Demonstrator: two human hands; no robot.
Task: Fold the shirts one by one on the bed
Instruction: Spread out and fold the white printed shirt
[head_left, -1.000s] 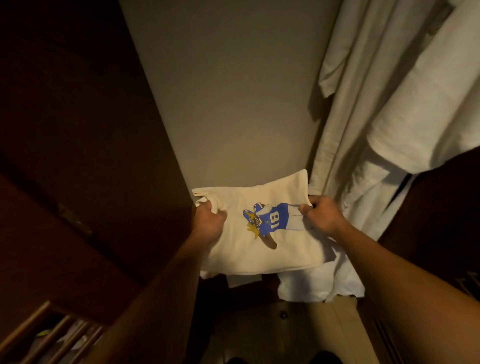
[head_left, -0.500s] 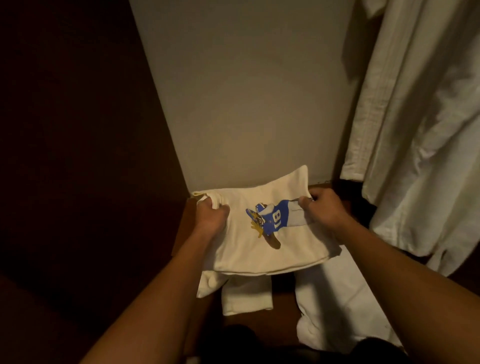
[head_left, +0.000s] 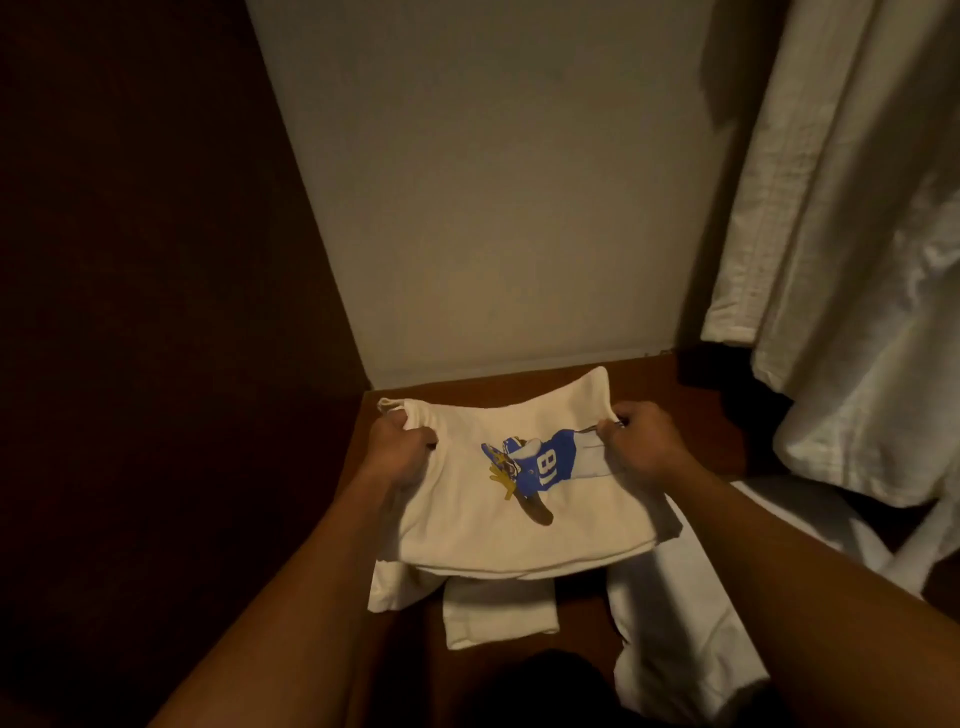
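A folded cream shirt (head_left: 467, 525) with a blue number 81 player print lies flat between my hands, low over a dark wooden shelf (head_left: 670, 384). My left hand (head_left: 397, 452) grips its left edge with curled fingers. My right hand (head_left: 641, 441) pinches its right edge beside the print. Folded cream layers stick out below the shirt's near edge, and another pale folded cloth (head_left: 498, 613) lies under it.
A pale wall (head_left: 493, 208) stands straight ahead. Dark wooden panelling (head_left: 130, 312) fills the left. White garments (head_left: 857, 260) hang at the right, and a white cloth (head_left: 675, 623) lies low on the right beside the shelf.
The view has tilted down and closer to the shelf. Both hands have carried the folded shirt lower towards the wooden surface, keeping the same grip.
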